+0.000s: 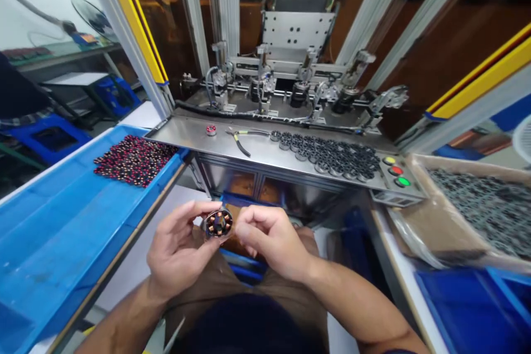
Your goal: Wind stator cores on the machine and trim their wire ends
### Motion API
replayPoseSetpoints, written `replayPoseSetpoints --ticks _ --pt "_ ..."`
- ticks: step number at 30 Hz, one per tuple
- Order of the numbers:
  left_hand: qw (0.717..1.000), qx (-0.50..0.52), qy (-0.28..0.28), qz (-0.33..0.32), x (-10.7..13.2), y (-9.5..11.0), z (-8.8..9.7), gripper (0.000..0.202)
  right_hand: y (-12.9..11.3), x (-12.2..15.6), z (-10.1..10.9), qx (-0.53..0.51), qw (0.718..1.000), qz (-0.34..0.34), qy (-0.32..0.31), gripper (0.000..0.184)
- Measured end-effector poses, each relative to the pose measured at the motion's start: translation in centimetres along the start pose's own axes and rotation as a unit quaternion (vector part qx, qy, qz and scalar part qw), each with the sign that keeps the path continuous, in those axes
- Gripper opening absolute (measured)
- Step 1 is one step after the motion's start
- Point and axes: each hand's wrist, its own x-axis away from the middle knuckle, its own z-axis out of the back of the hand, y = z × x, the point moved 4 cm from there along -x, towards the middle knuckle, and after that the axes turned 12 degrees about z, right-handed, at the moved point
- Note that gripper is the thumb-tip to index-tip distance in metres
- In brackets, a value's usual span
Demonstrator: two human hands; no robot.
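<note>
My left hand [178,249] pinches a small round stator with copper windings [218,223] between thumb and fingers, in front of my lap. My right hand [269,240] is curled right beside it, its fingertips closed at the stator's right edge; whether they pinch a wire I cannot make out. Both hands hover below the steel shelf [186,133] of the machine.
On the shelf lie pliers [240,138], one wound stator [211,130] and several bare black stator cores [332,155]. Yellow, red and green buttons [396,170] sit at its right end. A blue tray [62,221] at left holds wound stators [133,159]; a box [418,221] of black cores stands at right.
</note>
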Motion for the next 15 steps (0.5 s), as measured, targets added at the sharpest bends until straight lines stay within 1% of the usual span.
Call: replayPoseSetpoints --ticks 3,5,6,7,8,9,10,11,12,13,14,15 --pt "0.998 0.056 -0.032 0.023 0.2 0.0 -1.0 0.081 -0.1 0.9 0.7 -0.056 0.998 -0.026 0.009 0.034" --pt "0.992 0.098 -0.060 0.056 0.2 0.0 -1.4 0.082 0.1 1.2 1.9 -0.121 0.992 -0.035 -0.025 0.033" --pt "0.987 0.121 -0.074 0.072 0.3 0.1 -1.6 0.081 0.1 1.4 2.5 -0.148 0.986 -0.035 -0.063 0.033" --pt "0.983 0.139 -0.085 0.086 0.3 0.2 -1.6 0.079 0.1 1.6 3.0 -0.164 0.979 -0.031 -0.117 0.032" --pt "0.980 0.151 -0.090 0.096 0.4 0.3 -1.5 0.078 0.2 2.0 3.4 -0.167 0.970 -0.027 -0.175 0.030" --pt "0.979 0.156 -0.090 0.098 0.4 0.4 -1.4 0.077 0.5 2.3 3.7 -0.155 0.963 -0.020 -0.219 0.027" --pt "0.980 0.152 -0.087 0.091 0.4 0.4 -1.2 0.078 0.9 2.6 3.9 -0.136 0.962 -0.016 -0.237 0.022" --pt "0.984 0.142 -0.081 0.076 0.4 0.5 -1.1 0.079 1.6 2.9 3.9 -0.122 0.966 -0.017 -0.227 0.018" --pt "0.987 0.128 -0.076 0.056 0.3 0.6 -0.9 0.081 2.3 3.2 3.7 -0.122 0.973 -0.027 -0.194 0.015" --pt "0.990 0.112 -0.072 0.035 0.3 0.6 -0.8 0.082 3.1 3.5 3.2 -0.136 0.978 -0.043 -0.149 0.019" --pt "0.993 0.097 -0.070 0.015 0.3 0.6 -0.8 0.083 3.9 3.8 2.4 -0.164 0.978 -0.064 -0.110 0.026" --pt "0.994 0.085 -0.072 0.000 0.3 0.6 -0.9 0.084 4.5 4.2 1.4 -0.198 0.973 -0.086 -0.085 0.033"
